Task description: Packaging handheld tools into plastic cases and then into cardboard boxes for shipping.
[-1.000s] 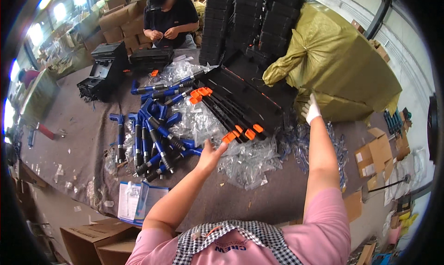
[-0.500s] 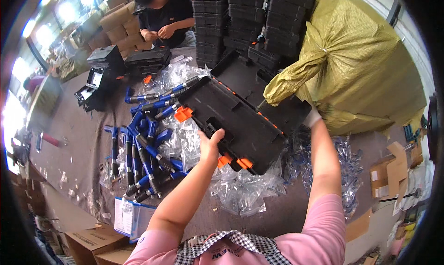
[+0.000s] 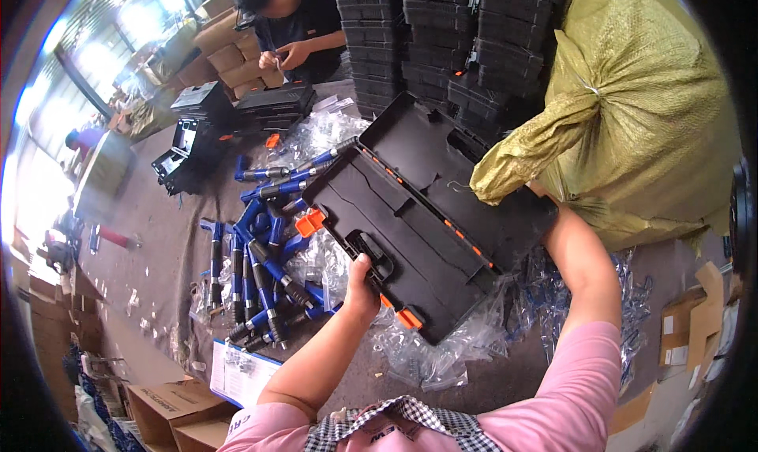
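A black plastic tool case (image 3: 426, 207) with orange latches lies open and tilted in front of me, above the table. My left hand (image 3: 362, 286) grips its handle at the near edge. My right hand (image 3: 545, 195) holds the far right side of the case; only part of the hand shows behind the case and a yellow sack. Blue and black tools (image 3: 260, 255) lie in a heap on the table just left of the case, among clear plastic bags (image 3: 442, 349).
A large yellow woven sack (image 3: 632, 112) stands at the right. Stacks of black cases (image 3: 442, 33) rise at the back. A person in black (image 3: 292, 26) works across the table beside more black cases (image 3: 205, 128). Cardboard boxes (image 3: 166, 408) sit at the lower left.
The black case has been lifted from the pile toward me and swung open and flat. My left hand has taken hold of its handle; my right hand has come along with the case's far side.
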A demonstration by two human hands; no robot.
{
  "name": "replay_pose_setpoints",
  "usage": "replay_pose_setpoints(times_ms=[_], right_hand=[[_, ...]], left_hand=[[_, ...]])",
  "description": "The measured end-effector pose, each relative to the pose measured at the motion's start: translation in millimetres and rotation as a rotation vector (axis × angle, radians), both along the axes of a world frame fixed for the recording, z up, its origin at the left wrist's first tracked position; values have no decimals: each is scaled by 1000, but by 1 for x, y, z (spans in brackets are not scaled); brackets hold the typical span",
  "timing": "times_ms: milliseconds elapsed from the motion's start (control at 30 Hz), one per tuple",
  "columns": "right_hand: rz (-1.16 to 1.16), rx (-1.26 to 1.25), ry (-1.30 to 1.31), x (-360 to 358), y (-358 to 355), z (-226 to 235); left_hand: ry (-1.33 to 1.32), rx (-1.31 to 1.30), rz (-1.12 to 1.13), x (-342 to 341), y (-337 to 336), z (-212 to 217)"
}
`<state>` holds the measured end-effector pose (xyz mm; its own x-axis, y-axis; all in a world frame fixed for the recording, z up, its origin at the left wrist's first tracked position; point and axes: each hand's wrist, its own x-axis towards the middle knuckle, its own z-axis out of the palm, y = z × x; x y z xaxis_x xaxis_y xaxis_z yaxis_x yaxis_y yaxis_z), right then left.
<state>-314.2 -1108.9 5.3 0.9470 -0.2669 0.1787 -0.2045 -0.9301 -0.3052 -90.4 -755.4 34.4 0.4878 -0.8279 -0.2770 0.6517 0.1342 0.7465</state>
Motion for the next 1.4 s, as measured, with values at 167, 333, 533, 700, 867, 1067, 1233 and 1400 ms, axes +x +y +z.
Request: replay_pose_setpoints(times_ms=[167,333,533,700,867,1067,1233,1400], right_hand=[[-3,437,-112,8,24,59],[-16,844,-227,36,87,122],[-206,1390,-410,39,216,195],[-90,1128,-600,38,354,231],[-207,1230,-879,-23,482,165],[-185,1626,-1245,-99,640,-18],[-389,1294,-854,-108,690,-88],[-572,830,-475,-120,733,-159]], left_hand=[[159,121,118,-2,29,14],[140,73,24,19,53,-1],[27,-234,128,125,108,-84],[6,-386,-232,133,194,105],[-177,-334,-583,260,237,102],[-566,454,-983,74,197,103],[-618,700,-1493,-23,140,17],[-955,786,-1583,-41,91,5]])
